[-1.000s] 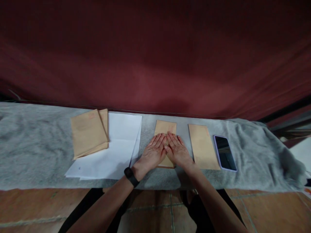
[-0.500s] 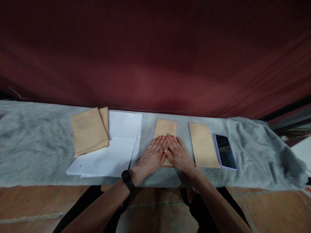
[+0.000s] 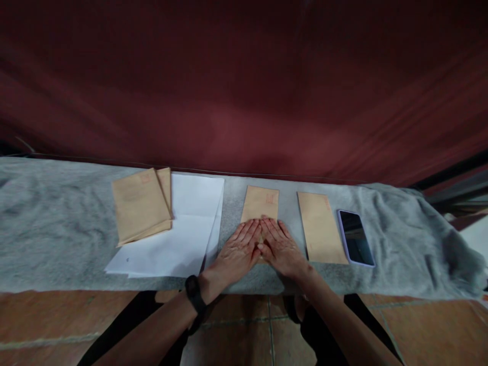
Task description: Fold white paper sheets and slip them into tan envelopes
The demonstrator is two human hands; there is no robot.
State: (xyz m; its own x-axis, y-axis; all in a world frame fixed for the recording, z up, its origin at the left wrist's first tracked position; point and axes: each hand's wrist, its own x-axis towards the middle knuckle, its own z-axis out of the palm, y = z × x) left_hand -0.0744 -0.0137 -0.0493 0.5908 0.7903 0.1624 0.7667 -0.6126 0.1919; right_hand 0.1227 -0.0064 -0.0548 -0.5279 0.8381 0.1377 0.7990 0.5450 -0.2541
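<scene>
A brown paper envelope [image 3: 260, 202] with small red print lies in front of me on the grey cloth. My left hand [image 3: 239, 250] rests flat on its lower part, fingers stretched out. Beside it my right hand [image 3: 281, 247] also lies flat on the envelope, and the fingertips of both hands meet near its middle. The hands hide much of the envelope's lower half. To the right lies another brown envelope [image 3: 322, 229], apart from my right hand. White paper sheets [image 3: 186, 244] lie left of my left hand.
A pile of brown envelopes [image 3: 141, 206] overlaps the sheets on the left. A phone [image 3: 356, 238] in a lilac case lies at the right. The grey cloth [image 3: 49, 223] covers a narrow surface against a dark red hanging [image 3: 244, 117]. Tiled floor [image 3: 244, 340] shows below.
Both hands have slid slightly towards me along the envelope, uncovering a little more of its upper part. They stay flat and side by side.
</scene>
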